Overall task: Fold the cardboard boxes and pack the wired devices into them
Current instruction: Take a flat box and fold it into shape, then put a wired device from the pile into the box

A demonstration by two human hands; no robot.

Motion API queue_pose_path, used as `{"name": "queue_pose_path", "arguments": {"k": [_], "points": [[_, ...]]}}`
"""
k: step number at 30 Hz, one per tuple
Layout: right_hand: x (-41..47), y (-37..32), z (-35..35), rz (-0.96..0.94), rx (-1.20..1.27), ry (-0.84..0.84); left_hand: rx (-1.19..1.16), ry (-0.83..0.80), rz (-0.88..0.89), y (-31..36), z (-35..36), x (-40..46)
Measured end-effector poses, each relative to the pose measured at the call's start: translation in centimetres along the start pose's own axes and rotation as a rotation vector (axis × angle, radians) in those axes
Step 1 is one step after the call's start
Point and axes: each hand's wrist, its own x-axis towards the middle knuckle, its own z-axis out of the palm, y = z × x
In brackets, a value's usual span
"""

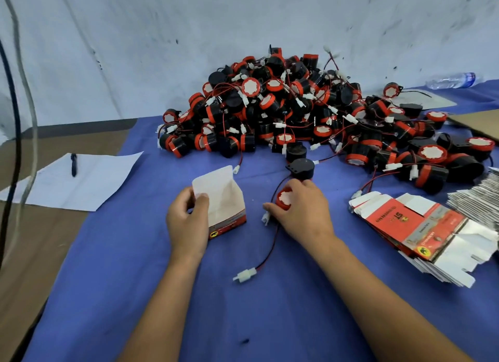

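Observation:
A small folded cardboard box (228, 211), red and grey outside and white inside, stands on the blue cloth with its top flap up. My left hand (186, 218) grips its left side, thumb on the inner wall. My right hand (299, 210) grips a round red and black wired device (284, 199) just right of the box. Its red-black wire trails toward me to a white connector (245, 275). A large heap of the same wired devices (310, 118) lies behind. A stack of flat unfolded boxes (421, 232) lies to the right.
The blue cloth (243, 321) covers the table; its left edge meets brown cardboard. A sheet of paper (89, 180) with a black pen (73, 164) lies at left. A plastic bottle (453, 80) and a cardboard piece (480, 122) sit far right. Cables (16, 118) hang at left.

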Motion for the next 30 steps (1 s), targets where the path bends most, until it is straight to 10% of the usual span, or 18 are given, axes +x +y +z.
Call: {"name": "queue_pose_path", "arguments": {"k": [9, 16, 30], "points": [[-0.8, -1.4, -4.0, -0.137, 1.217, -0.07, -0.22, -0.099, -0.174, 0.2, 0.9, 0.4], [-2.5, -8.2, -2.8, -0.646, 0.555, -0.156, -0.334, -0.282, -0.226, 0.9, 0.5, 0.4], [-2.9, -6.8, -1.2, -0.615, -0.076, -0.206, -0.231, -0.292, -0.197, 0.6, 0.8, 0.7]]}}
